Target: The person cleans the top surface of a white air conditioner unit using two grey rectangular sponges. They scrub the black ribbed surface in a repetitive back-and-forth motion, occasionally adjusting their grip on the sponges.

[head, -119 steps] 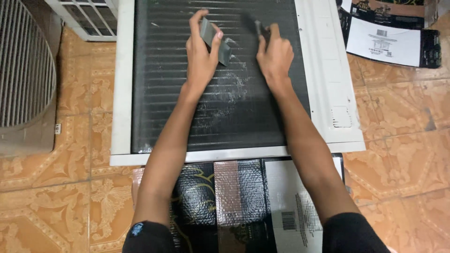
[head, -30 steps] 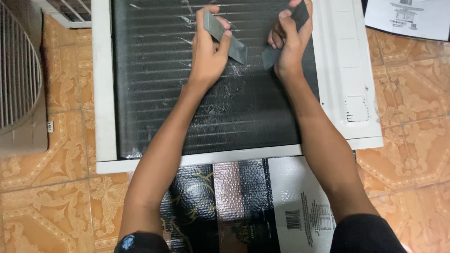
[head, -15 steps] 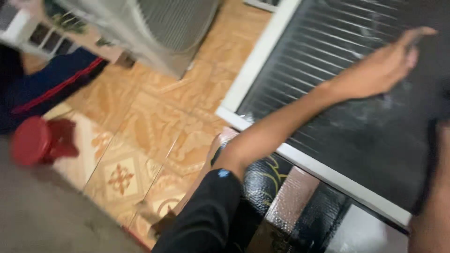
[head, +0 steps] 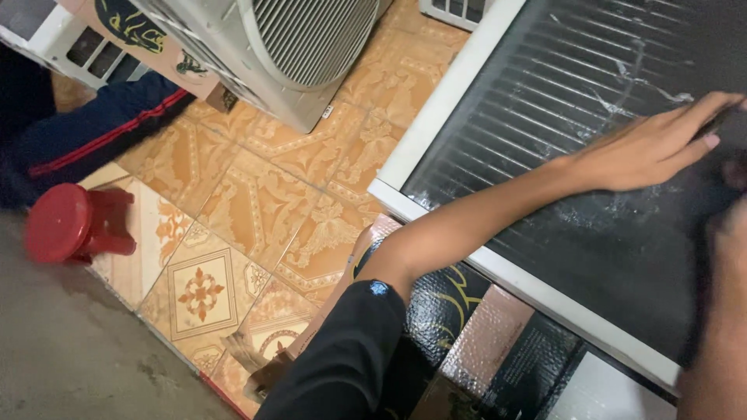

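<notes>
Two hands: both over the finned panel (head: 576, 117).
Left hand (head: 646, 148): flat on the dark fins, fingers together, clamped on nothing visible.
Right hand (head: 727, 233): blurred at the panel's right edge; grip cannot be told.
Red stool (head: 66, 225): well left of the panel, on the floor.

- The finned panel (head: 560, 101) lay on the floor (head: 257, 202), right of the fan unit (head: 296, 47).
- The stool (head: 66, 222) stood far left.
- The left hand (head: 646, 148) rested on the panel.
</notes>
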